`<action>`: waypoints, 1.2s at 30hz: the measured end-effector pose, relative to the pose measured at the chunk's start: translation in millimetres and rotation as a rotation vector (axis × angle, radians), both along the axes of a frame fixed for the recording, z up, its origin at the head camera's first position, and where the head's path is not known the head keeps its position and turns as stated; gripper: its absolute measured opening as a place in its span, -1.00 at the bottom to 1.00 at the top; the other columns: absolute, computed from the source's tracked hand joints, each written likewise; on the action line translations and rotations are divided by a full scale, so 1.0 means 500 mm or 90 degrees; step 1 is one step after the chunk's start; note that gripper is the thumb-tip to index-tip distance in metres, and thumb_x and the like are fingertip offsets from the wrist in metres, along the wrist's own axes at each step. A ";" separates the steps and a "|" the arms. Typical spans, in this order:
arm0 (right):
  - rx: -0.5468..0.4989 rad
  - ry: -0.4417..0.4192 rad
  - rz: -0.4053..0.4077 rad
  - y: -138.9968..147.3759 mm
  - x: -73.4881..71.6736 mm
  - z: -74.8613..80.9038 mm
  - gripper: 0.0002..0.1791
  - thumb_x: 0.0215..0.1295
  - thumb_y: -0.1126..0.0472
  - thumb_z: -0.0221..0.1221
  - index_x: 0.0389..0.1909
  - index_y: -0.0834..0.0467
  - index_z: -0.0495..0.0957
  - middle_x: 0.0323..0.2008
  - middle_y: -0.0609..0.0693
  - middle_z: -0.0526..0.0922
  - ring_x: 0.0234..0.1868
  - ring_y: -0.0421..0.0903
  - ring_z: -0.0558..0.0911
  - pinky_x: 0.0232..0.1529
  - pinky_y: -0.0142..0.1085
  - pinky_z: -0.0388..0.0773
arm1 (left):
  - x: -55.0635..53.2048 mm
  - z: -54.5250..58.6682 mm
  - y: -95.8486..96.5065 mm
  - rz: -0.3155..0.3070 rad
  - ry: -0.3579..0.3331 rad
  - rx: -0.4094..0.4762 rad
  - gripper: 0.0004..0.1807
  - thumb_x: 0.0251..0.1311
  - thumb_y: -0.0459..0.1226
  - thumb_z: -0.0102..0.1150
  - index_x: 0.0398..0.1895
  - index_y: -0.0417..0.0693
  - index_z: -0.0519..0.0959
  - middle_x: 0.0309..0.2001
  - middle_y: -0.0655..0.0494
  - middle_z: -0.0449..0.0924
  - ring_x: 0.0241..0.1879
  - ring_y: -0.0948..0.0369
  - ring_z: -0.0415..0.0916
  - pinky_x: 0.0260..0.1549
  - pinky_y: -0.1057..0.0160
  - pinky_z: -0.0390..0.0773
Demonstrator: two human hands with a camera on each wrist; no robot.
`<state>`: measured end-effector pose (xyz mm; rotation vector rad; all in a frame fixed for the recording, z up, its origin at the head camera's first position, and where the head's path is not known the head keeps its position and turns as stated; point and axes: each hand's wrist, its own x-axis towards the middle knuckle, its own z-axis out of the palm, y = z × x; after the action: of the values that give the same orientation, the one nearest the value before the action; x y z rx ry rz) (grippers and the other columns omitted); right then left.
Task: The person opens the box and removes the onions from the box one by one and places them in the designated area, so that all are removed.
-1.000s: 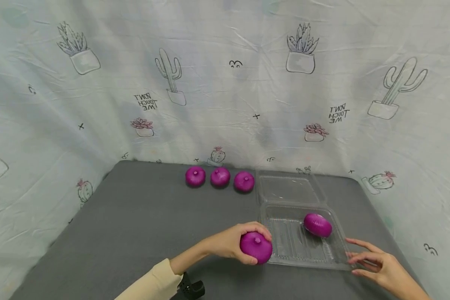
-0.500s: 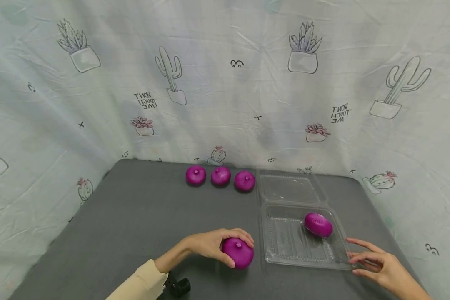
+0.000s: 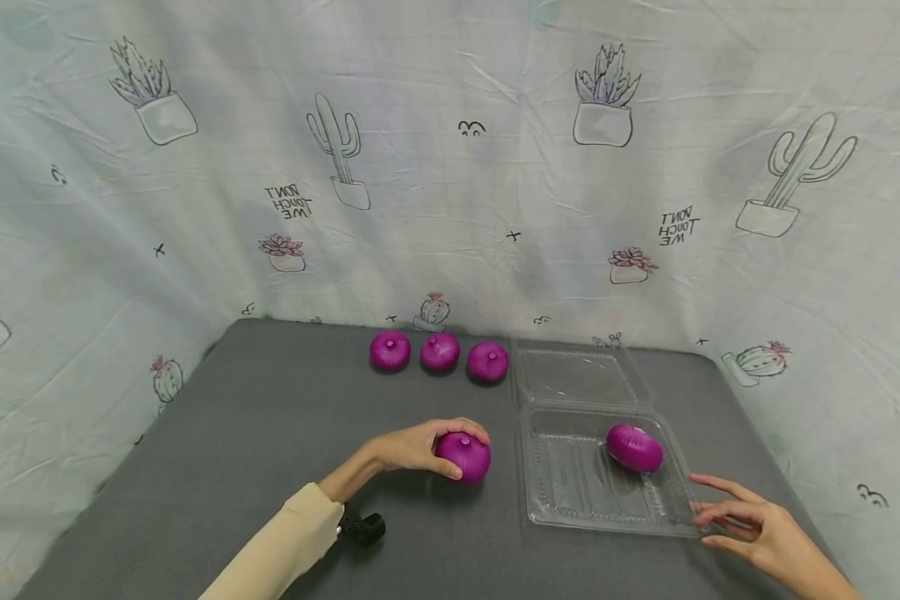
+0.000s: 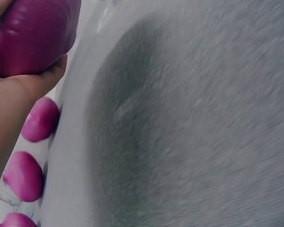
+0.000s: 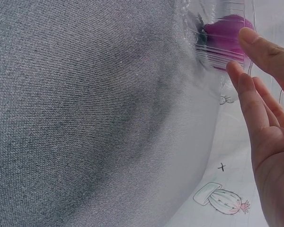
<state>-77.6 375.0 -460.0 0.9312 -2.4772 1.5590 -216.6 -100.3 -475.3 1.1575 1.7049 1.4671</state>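
In the head view my left hand [image 3: 420, 446] grips a purple onion [image 3: 465, 458], fingers over its far side and thumb on the near side. The left wrist view shows this onion [image 4: 35, 35] held off the grey cloth, its underside apart from the surface. A clear plastic clamshell container [image 3: 570, 512] lies with its lid folded back, and one purple onion [image 3: 634, 448] rests on its side in the base. My right hand [image 3: 768, 533] is at the container's right edge, fingers loosely extended. In the right wrist view its fingertips [image 5: 246, 82] meet or nearly meet the plastic wall.
Three more purple onions stand in a row at the back: a left one [image 3: 390, 351], a middle one [image 3: 440, 352] and a right one [image 3: 487, 362] beside the lid [image 3: 581, 375]. A patterned curtain [image 3: 420, 167] encloses the grey table [image 3: 285, 417].
My left hand has carried its onion left, away from the container's edge, and then farther back over the table. My right hand and the onion in the container stay put.
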 end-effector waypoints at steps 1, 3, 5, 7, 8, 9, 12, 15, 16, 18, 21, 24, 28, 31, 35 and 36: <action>-0.004 0.000 0.004 0.000 0.000 0.000 -0.63 -0.16 0.69 0.29 -0.26 0.37 0.63 0.26 -0.25 0.39 -0.01 -0.33 0.61 -0.26 -0.38 0.61 | -0.007 -0.001 0.000 0.011 -0.001 0.003 -0.44 0.18 -0.36 0.26 0.26 -0.23 0.35 0.28 -0.13 0.28 0.25 0.13 0.24 0.11 0.13 0.46; -0.007 0.006 0.007 0.000 0.000 0.000 -0.62 -0.17 0.70 0.29 -0.26 0.37 0.63 0.26 -0.23 0.40 -0.01 -0.32 0.61 -0.25 -0.38 0.61 | -0.020 -0.003 -0.001 0.041 -0.007 0.007 -0.42 0.17 -0.37 0.27 0.27 -0.24 0.34 0.29 -0.15 0.27 0.24 0.12 0.26 0.10 0.13 0.46; -0.011 0.006 0.009 0.000 -0.001 0.000 -0.62 -0.18 0.70 0.29 -0.25 0.37 0.62 0.26 -0.23 0.40 -0.01 -0.32 0.61 -0.25 -0.38 0.61 | -0.034 -0.004 -0.002 0.070 -0.018 0.007 -0.40 0.16 -0.37 0.28 0.29 -0.22 0.33 0.30 -0.14 0.26 0.22 0.11 0.27 0.10 0.13 0.46; -0.015 0.003 0.011 0.000 -0.001 0.000 -0.62 -0.18 0.70 0.29 -0.25 0.38 0.62 0.26 -0.23 0.40 0.00 -0.33 0.60 -0.25 -0.38 0.61 | -0.047 -0.007 -0.002 0.095 -0.020 0.000 -0.38 0.16 -0.38 0.28 0.30 -0.22 0.32 0.30 -0.09 0.28 0.21 0.11 0.30 0.09 0.14 0.45; -0.015 0.002 0.010 0.000 -0.002 0.000 -0.62 -0.18 0.69 0.29 -0.26 0.38 0.63 0.26 -0.24 0.40 -0.01 -0.33 0.60 -0.25 -0.38 0.61 | -0.052 -0.008 -0.002 0.107 -0.020 -0.007 -0.38 0.16 -0.38 0.28 0.31 -0.21 0.32 0.29 -0.05 0.29 0.20 0.12 0.31 0.10 0.14 0.45; -0.015 0.002 0.009 0.000 -0.002 0.000 -0.63 -0.18 0.69 0.30 -0.26 0.38 0.63 0.26 -0.25 0.40 -0.01 -0.33 0.60 -0.25 -0.38 0.61 | -0.058 -0.010 -0.002 0.114 -0.019 -0.012 -0.38 0.16 -0.38 0.27 0.31 -0.21 0.32 0.29 -0.03 0.30 0.20 0.11 0.31 0.10 0.15 0.45; -0.016 -0.004 0.010 0.001 -0.002 -0.001 -0.64 -0.17 0.68 0.30 -0.26 0.38 0.63 0.25 -0.26 0.41 0.00 -0.34 0.60 -0.26 -0.38 0.61 | -0.072 -0.017 0.000 0.130 -0.008 -0.034 -0.38 0.17 -0.39 0.27 0.31 -0.20 0.33 0.28 0.06 0.31 0.20 0.13 0.32 0.11 0.16 0.43; -0.016 -0.008 0.013 0.002 -0.002 -0.003 -0.64 -0.16 0.68 0.29 -0.25 0.38 0.63 0.25 -0.26 0.40 -0.01 -0.33 0.61 -0.26 -0.37 0.62 | -0.082 -0.026 0.002 0.137 -0.004 -0.046 -0.38 0.17 -0.40 0.27 0.31 -0.19 0.33 0.28 0.08 0.31 0.20 0.14 0.31 0.12 0.16 0.42; -0.015 -0.008 0.014 0.002 -0.002 -0.003 -0.64 -0.15 0.68 0.29 -0.25 0.38 0.63 0.25 -0.26 0.40 -0.01 -0.33 0.61 -0.26 -0.37 0.62 | -0.085 -0.028 0.002 0.140 -0.002 -0.049 -0.38 0.16 -0.40 0.27 0.31 -0.19 0.34 0.28 0.09 0.31 0.20 0.15 0.31 0.11 0.17 0.42; -0.016 -0.011 0.017 0.003 -0.002 -0.004 -0.64 -0.14 0.68 0.28 -0.25 0.39 0.62 0.26 -0.26 0.39 -0.01 -0.33 0.61 -0.25 -0.37 0.62 | -0.090 -0.034 0.003 0.146 0.007 -0.053 -0.38 0.15 -0.41 0.29 0.30 -0.19 0.35 0.27 0.08 0.32 0.21 0.15 0.30 0.12 0.17 0.41; -0.012 -0.010 0.014 0.003 -0.002 -0.005 -0.64 -0.15 0.68 0.28 -0.25 0.38 0.62 0.26 -0.26 0.39 -0.01 -0.33 0.60 -0.26 -0.37 0.62 | -0.096 -0.042 0.001 0.160 0.026 -0.058 -0.37 0.12 -0.41 0.32 0.29 -0.15 0.37 0.27 0.08 0.33 0.22 0.15 0.28 0.13 0.17 0.40; 0.002 -0.005 0.004 0.000 0.000 -0.006 -0.65 -0.14 0.67 0.30 -0.26 0.36 0.63 0.26 -0.28 0.39 -0.02 -0.34 0.60 -0.25 -0.40 0.61 | -0.097 -0.047 -0.004 0.170 0.073 -0.075 -0.32 0.08 -0.37 0.37 0.32 -0.10 0.37 0.29 0.11 0.33 0.22 0.17 0.28 0.12 0.18 0.41; 0.006 0.001 0.003 -0.002 0.002 -0.005 -0.64 -0.14 0.67 0.30 -0.25 0.36 0.63 0.26 -0.27 0.39 -0.02 -0.34 0.61 -0.24 -0.41 0.61 | -0.092 -0.047 -0.010 0.160 0.178 -0.104 -0.24 0.04 -0.27 0.43 0.35 -0.04 0.34 0.30 0.16 0.31 0.22 0.21 0.28 0.10 0.21 0.41; -0.006 0.001 0.007 -0.001 0.005 -0.001 -0.63 -0.15 0.68 0.29 -0.24 0.38 0.62 0.26 -0.24 0.40 -0.01 -0.32 0.61 -0.26 -0.38 0.61 | -0.089 -0.050 -0.011 0.153 0.225 -0.100 -0.22 0.05 -0.25 0.42 0.36 -0.05 0.31 0.31 0.13 0.29 0.23 0.20 0.27 0.13 0.19 0.40; -0.019 -0.012 0.017 -0.001 0.009 0.000 -0.64 -0.13 0.69 0.27 -0.23 0.40 0.62 0.26 -0.25 0.39 0.00 -0.32 0.60 -0.26 -0.36 0.62 | -0.090 -0.057 -0.011 0.166 0.222 -0.085 -0.21 0.11 -0.27 0.37 0.40 -0.10 0.21 0.36 0.02 0.23 0.27 0.15 0.24 0.18 0.09 0.36; -0.019 -0.016 0.019 -0.002 0.010 0.000 -0.65 -0.12 0.68 0.27 -0.23 0.40 0.62 0.26 -0.26 0.39 0.00 -0.32 0.60 -0.26 -0.36 0.62 | -0.090 -0.058 -0.010 0.170 0.216 -0.085 -0.21 0.13 -0.28 0.35 0.40 -0.10 0.18 0.36 0.01 0.22 0.28 0.14 0.23 0.19 0.07 0.35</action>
<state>-72.6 374.3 -459.9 0.9534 -2.4599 1.6223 -261.7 -105.1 -504.1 1.1934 2.2278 1.3354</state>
